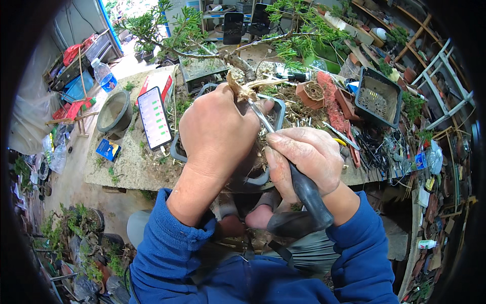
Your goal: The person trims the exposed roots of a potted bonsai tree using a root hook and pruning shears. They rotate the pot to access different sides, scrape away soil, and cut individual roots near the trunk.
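Observation:
A small juniper-like tree (243,66) in a grey pot (279,114) stands before me, its green branches spreading to both sides. My left hand (217,124) is closed around its trunk, just below a torn, pale stretch of bare wood (245,91). In my right hand (309,159) is a carving tool (304,187) with a slim metal shaft and a thick black handle, bent at its lower end. The shaft's tip meets the bare wood beside my left fingers; its exact shape is hidden. My left hand also covers most of the trunk.
On the worktable (136,172) a phone (155,117) leans left of the pot, near a round grey pot (114,112) and a blue packet (108,150). To the right are a brown pot (310,95), a black basket (378,96) and scattered tools. Two phones on stands face me.

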A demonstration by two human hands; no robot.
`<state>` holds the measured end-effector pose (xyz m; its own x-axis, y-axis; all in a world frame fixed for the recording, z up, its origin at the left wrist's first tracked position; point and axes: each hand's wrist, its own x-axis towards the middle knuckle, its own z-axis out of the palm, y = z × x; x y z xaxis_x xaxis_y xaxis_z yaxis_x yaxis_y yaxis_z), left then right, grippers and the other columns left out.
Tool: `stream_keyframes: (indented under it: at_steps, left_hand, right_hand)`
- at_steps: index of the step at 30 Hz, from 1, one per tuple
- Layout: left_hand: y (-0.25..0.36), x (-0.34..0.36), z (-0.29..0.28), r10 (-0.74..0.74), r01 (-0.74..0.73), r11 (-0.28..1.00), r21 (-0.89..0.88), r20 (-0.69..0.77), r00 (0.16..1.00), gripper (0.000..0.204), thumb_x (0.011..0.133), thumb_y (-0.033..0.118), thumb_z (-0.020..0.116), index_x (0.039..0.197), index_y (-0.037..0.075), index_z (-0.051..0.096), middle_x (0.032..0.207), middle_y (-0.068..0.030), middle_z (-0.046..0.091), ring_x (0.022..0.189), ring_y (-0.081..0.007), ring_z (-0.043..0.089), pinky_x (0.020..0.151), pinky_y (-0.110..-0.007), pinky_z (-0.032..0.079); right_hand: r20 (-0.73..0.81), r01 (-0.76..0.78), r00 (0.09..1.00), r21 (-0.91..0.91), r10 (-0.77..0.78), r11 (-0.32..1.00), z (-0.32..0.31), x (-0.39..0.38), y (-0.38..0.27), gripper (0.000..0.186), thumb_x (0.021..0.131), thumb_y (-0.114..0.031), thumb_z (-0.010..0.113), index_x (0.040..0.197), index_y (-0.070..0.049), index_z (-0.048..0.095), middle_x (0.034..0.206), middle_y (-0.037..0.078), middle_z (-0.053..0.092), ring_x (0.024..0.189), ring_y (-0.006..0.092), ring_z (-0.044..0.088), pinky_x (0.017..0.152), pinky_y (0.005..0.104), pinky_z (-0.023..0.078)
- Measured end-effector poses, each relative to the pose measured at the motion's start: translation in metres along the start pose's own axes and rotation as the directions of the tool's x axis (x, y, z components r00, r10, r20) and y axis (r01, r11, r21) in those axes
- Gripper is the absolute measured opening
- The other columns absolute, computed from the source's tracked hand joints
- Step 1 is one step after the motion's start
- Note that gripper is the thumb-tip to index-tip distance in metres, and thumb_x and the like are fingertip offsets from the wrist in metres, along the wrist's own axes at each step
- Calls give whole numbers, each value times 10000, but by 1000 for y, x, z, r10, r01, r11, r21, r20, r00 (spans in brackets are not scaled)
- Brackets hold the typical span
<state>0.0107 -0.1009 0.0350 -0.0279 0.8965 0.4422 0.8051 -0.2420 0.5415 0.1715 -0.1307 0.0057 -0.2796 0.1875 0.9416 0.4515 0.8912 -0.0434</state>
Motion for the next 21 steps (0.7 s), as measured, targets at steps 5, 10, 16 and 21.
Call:
stream_keyframes:
  at_steps: [5, 10, 16, 21]
  left_hand:
    - [0, 2, -1, -16, 16, 1000, 14, 25, 1000, 430, 820, 485, 809, 899, 65, 762, 799, -175, 735, 770, -379, 728, 673, -475, 571]
    - [1, 2, 0, -26, 26, 1000, 13, 25, 999, 432, 819, 493, 808, 910, 72, 768, 813, -167, 740, 791, -379, 729, 684, -473, 570]
    - [0, 4, -1, -68, 70, 996, -46, 35, 997, 423, 817, 488, 812, 903, 76, 770, 807, -168, 737, 791, -382, 724, 682, -474, 564]
    - [-5, -1, 3, -31, 31, 1000, 1, 2, 1000, 455, 811, 488, 818, 887, 44, 749, 779, -182, 721, 777, -387, 717, 677, -464, 560]
  right_hand:
    - [46, 39, 998, 7, -39, 999, -5, -8, 11, 285, 703, -5, 781, 983, 15, 734, 827, 141, 714, 633, 281, 698, 561, 345, 566]
    - [86, 3, 996, 79, -10, 997, -11, -11, 17, 337, 754, -7, 793, 1083, -21, 719, 933, 152, 749, 754, 302, 736, 658, 374, 595]
    - [87, 87, 992, 59, -92, 994, -8, -12, 28, 378, 709, -33, 840, 1070, -6, 733, 908, 171, 735, 714, 302, 732, 620, 361, 599]
    - [115, -95, 990, 173, 75, 980, -15, -17, 26, 347, 794, -58, 797, 1127, -3, 717, 977, 187, 760, 800, 318, 765, 710, 367, 618]
